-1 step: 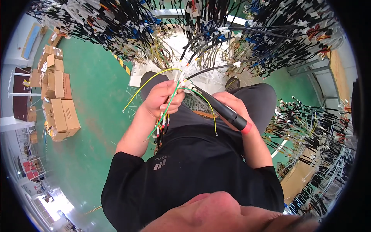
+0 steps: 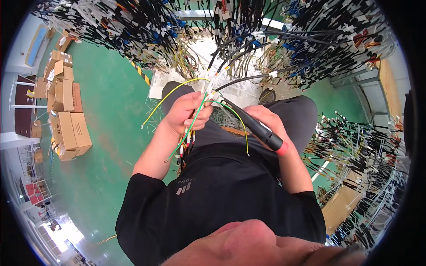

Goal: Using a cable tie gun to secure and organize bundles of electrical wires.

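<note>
In front of my lap, my left hand (image 2: 190, 111) is closed around a wire harness (image 2: 210, 85), a bundle with white sleeves and tags. Black cables run from its top toward the far rack, and its lower wires hang below my fist. A yellow wire (image 2: 171, 92) arcs out left, a green wire (image 2: 191, 126) crosses my fingers, and a yellow-green wire (image 2: 244, 127) droops right; each ends in a small terminal. My right hand (image 2: 265, 119) grips a black cable tie gun (image 2: 253, 122) with a red rear end. Its nose meets the bundle beside my left fingers; the exact contact is hidden.
Dense black cables with white and blue connectors (image 2: 310, 48) hang across the far side. More harnesses (image 2: 350, 142) stand to the right beside a cardboard sheet (image 2: 344, 206). Open cardboard boxes (image 2: 73, 133) line the green floor (image 2: 111, 146) at left. Thin offcuts (image 2: 228, 117) lie between my legs.
</note>
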Demonstrator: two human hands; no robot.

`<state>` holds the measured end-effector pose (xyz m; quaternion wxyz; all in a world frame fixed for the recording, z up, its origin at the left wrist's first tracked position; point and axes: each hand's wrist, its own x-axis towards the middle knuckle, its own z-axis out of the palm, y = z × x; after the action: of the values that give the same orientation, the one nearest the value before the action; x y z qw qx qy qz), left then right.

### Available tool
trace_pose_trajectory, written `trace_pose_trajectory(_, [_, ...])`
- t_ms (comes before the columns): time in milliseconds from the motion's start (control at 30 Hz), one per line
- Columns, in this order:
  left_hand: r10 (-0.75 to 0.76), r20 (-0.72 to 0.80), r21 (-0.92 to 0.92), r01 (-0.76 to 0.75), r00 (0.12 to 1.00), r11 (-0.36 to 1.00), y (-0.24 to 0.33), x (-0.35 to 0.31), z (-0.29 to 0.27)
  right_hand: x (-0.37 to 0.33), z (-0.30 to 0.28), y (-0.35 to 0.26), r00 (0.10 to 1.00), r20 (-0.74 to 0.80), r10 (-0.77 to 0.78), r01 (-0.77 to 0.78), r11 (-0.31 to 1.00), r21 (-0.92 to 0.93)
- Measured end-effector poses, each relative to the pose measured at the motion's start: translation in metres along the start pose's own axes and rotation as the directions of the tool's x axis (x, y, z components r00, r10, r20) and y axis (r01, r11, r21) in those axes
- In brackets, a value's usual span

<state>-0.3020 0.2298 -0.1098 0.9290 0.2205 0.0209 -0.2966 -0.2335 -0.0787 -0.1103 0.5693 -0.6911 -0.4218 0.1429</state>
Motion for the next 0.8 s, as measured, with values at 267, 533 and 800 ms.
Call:
trace_pose_trajectory(267, [0.010,0.042,0.016,-0.010,0.999,1.000,-0.002,-0.001,-0.001,0.000,0.003,0.005,1.000,0.004,0.007,-0.007,1.000,-0.030])
trace_pose_trajectory(533, [0.058,-0.167,0.161,-0.031,0.984,0.986,-0.009,-0.001,0.011,-0.004,0.009,0.006,0.999,0.014,0.048,-0.047,0.998,-0.039])
trace_pose_trajectory(800, [0.009,-0.269,0.400,0.103,0.963,0.911,-0.014,0.003,0.015,-0.017,0.023,0.010,0.985,-0.132,0.109,-0.112,0.993,-0.018])
